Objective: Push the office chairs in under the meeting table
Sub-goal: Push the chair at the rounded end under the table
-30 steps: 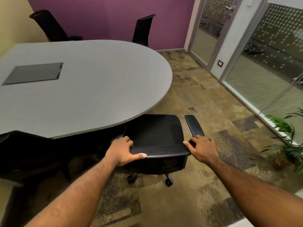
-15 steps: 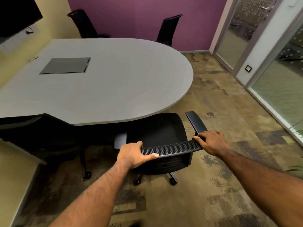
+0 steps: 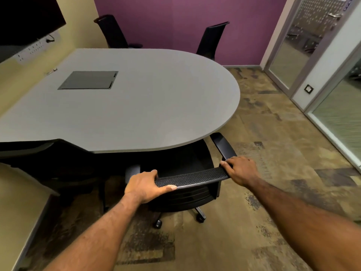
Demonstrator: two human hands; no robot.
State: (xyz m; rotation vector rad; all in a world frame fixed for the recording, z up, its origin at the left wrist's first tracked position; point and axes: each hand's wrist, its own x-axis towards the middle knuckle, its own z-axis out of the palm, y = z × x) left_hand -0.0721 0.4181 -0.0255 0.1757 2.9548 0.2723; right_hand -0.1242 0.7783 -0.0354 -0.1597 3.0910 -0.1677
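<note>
1. Wall screen [image 3: 29,18]: dark panel mounted on the yellow wall at far left; a strip of sockets [image 3: 32,50] is fixed below it.
2. Second office chair [image 3: 48,161]: black, at near left, its back seen against the near edge of the tabletop, its seat hidden beneath.
3. Tabletop [image 3: 156,106]: grey, rounded at the right end; a square grey hatch [image 3: 88,80] is set flush in its left half.
4. Far chairs: one black chair [image 3: 111,32] at far left and another [image 3: 212,39] at far right, both placed behind the tabletop against the purple wall.
5. Left hand [image 3: 145,185]: closed over the left end of the mesh backrest top, thumb laid along the near edge.
6. Office chair [image 3: 190,178]: black, mesh-backed, at the near right curve of the tabletop; the front of the seat is tucked under the edge, the backrest and castors are left outside. Its right armrest [image 3: 223,146] is seen just beyond the tabletop rim.
7. Right hand [image 3: 241,169]: clasped on the right end of the backrest top, fingers curled over the far side.
8. Floor [image 3: 273,133]: patterned brown carpet.
9. Glass door [image 3: 304,42] and glazed partition [image 3: 343,114]: located at far right.
</note>
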